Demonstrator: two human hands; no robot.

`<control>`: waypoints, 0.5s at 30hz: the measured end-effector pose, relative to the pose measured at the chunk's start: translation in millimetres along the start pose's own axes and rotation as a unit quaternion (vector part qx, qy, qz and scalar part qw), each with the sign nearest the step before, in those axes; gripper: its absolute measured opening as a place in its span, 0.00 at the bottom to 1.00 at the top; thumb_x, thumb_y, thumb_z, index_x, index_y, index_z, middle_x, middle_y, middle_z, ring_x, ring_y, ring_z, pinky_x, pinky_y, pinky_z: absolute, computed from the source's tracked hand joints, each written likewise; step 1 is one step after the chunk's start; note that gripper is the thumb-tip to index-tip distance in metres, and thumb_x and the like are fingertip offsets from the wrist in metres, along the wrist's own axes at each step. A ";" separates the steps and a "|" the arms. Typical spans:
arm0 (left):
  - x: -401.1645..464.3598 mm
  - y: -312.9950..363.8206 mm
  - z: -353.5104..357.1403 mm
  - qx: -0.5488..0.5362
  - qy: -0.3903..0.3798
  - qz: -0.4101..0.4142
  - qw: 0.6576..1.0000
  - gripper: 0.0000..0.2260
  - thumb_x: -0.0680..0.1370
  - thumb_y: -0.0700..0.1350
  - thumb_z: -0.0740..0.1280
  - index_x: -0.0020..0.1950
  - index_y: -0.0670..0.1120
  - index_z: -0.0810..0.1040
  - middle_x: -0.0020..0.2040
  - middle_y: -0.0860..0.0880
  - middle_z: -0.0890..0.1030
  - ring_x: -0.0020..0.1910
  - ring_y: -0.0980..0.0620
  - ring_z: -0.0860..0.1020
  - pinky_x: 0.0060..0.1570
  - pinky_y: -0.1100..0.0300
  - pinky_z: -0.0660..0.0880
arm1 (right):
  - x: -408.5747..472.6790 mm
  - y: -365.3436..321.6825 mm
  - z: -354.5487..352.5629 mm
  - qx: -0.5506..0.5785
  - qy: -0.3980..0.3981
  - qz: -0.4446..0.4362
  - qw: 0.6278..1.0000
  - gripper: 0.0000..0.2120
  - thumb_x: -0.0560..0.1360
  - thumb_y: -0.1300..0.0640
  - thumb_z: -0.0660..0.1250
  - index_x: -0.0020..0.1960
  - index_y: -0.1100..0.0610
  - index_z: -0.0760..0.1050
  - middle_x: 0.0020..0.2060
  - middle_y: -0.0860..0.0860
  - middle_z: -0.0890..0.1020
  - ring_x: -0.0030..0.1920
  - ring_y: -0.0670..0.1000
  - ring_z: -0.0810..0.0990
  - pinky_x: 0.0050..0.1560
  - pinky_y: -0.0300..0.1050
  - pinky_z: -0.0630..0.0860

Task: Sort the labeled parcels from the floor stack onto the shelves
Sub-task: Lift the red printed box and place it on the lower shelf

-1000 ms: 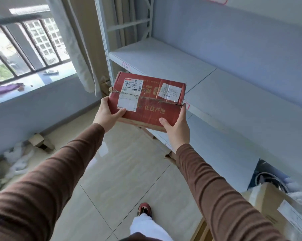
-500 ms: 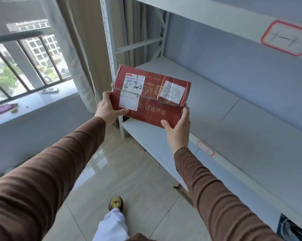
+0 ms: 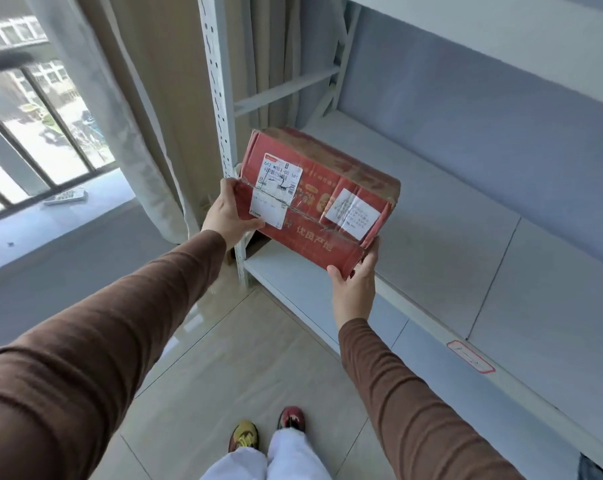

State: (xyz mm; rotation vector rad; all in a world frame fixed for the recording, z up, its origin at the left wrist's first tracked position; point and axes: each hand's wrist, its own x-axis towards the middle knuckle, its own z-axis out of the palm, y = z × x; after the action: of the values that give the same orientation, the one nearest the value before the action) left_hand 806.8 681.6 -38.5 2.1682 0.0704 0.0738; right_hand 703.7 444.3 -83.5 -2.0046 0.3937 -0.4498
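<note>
A red cardboard parcel (image 3: 319,199) with two white labels is held tilted at the left end of the white metal shelf (image 3: 449,216). Its far edge reaches over the shelf board; whether it touches the board I cannot tell. My left hand (image 3: 228,216) grips the parcel's left end, thumb on the front face. My right hand (image 3: 353,285) holds the lower right corner from below, thumb on the front. The shelf board is bare and white, and a red-framed tag (image 3: 470,356) sits on its front rail.
The perforated shelf upright (image 3: 220,109) stands just left of the parcel. Another shelf (image 3: 501,39) hangs above and a lower board (image 3: 293,282) lies beneath. Curtains (image 3: 120,116) and a barred window (image 3: 33,133) are on the left. My feet (image 3: 269,431) stand on pale floor tiles.
Both hands have carried the parcel forward and to the right, from in front of the shelf's edge to over its left end. The view has moved closer to the shelf.
</note>
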 end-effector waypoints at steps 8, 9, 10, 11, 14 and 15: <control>63.8 -27.6 16.3 0.008 -0.013 -0.023 1.000 0.32 0.72 0.42 0.79 0.66 0.47 0.61 0.56 0.52 0.78 0.50 0.51 0.80 0.49 0.59 0.74 | 40.8 17.4 45.4 0.039 0.016 0.006 0.999 0.43 0.74 0.66 0.76 0.78 0.46 0.55 0.71 0.51 0.71 0.68 0.56 0.77 0.63 0.53 0.81; 70.8 -30.3 19.5 0.012 -0.014 -0.021 1.000 0.31 0.72 0.41 0.79 0.66 0.46 0.61 0.55 0.53 0.78 0.50 0.51 0.79 0.50 0.58 0.74 | 45.8 19.5 49.8 0.042 0.020 0.007 0.999 0.42 0.74 0.66 0.76 0.77 0.47 0.56 0.70 0.50 0.71 0.67 0.55 0.77 0.62 0.53 0.81; 78.5 -33.3 22.9 0.018 -0.014 -0.018 1.000 0.31 0.73 0.42 0.79 0.65 0.46 0.61 0.55 0.52 0.77 0.51 0.51 0.79 0.51 0.57 0.74 | 50.9 21.9 54.3 0.044 0.026 0.007 0.999 0.41 0.73 0.66 0.76 0.77 0.48 0.57 0.69 0.49 0.72 0.67 0.55 0.77 0.62 0.55 0.81; 86.4 -36.5 26.0 0.026 -0.014 -0.014 0.999 0.31 0.72 0.42 0.79 0.65 0.45 0.61 0.56 0.52 0.77 0.52 0.50 0.78 0.52 0.56 0.74 | 55.5 24.9 58.8 0.048 0.032 0.005 0.998 0.42 0.73 0.66 0.77 0.77 0.50 0.58 0.69 0.49 0.71 0.67 0.54 0.77 0.62 0.57 0.81; 109.1 -45.1 35.4 0.036 -0.019 -0.016 0.999 0.33 0.72 0.44 0.79 0.67 0.47 0.61 0.56 0.52 0.78 0.54 0.49 0.79 0.54 0.54 0.76 | 68.3 33.6 71.3 0.051 0.038 0.002 0.998 0.46 0.71 0.68 0.77 0.80 0.56 0.56 0.69 0.44 0.67 0.66 0.50 0.75 0.63 0.58 0.80; 115.9 -46.3 38.4 0.036 -0.020 -0.017 0.999 0.33 0.72 0.44 0.79 0.68 0.47 0.61 0.57 0.52 0.78 0.54 0.49 0.78 0.54 0.54 0.75 | 73.3 34.8 75.2 0.049 0.040 -0.001 0.998 0.46 0.71 0.69 0.77 0.81 0.57 0.56 0.67 0.39 0.66 0.65 0.48 0.74 0.63 0.58 0.80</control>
State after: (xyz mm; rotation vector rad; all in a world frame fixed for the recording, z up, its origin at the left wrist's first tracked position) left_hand 924.4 685.2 -95.3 2.2389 0.0885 0.0083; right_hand 800.6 453.3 -136.1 -1.8974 0.4110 -0.5418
